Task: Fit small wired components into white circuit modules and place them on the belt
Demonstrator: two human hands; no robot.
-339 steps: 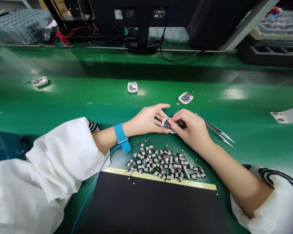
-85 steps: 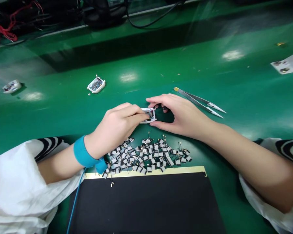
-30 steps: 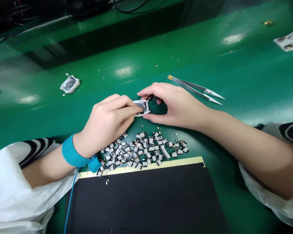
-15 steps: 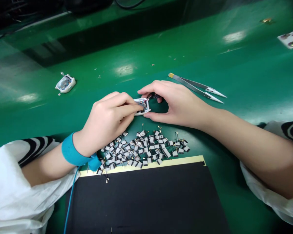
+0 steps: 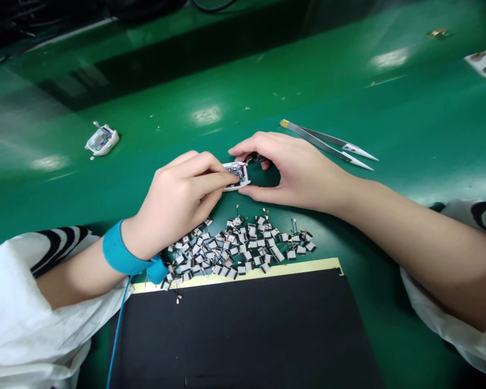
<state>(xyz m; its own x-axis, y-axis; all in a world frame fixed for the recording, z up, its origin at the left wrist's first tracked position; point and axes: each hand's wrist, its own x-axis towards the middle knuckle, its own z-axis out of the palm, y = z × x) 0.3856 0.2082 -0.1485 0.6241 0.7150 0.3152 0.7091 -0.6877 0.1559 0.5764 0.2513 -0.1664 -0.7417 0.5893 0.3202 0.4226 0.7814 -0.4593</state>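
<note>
- A person's left hand (image 5: 178, 202) and right hand (image 5: 295, 173) work together over a white-framed circuit module (image 5: 235, 175) at the middle of a glossy green surface (image 5: 389, 108).
- The module lies between the hands, just beyond the near pile of parts, and its exposed board faces up.
- Left grip: thumb and fingers are together, clamped on the module's left side, with the fingertips over the board.
- Right grip: the fingers and thumb curve around the module's right end, clamped on it from the far and near edges and leaving a gap of green surface inside the curve.
- A small dark part (image 5: 256, 159) sits among the right fingers at the module's far corner; its exact shape is hidden.
- Steel tweezers (image 5: 328, 143) with a yellow tip lie untouched to the far right of the right hand, points aimed right.
- A loose pile of small black-and-silver parts (image 5: 238, 243) with thin wires sits just near the hands.
- A black mat (image 5: 243, 329) with a tan taped edge (image 5: 235, 278) lies nearest the person, touching the pile's near side.
- A blue wrist strap (image 5: 123, 256) circles the left wrist, its blue cord (image 5: 117, 340) running down over the mat's left edge.
- A second white module (image 5: 102, 140) rests well off to the far left.
- White sleeves (image 5: 36, 324) cover both forearms at the near corners.
</note>
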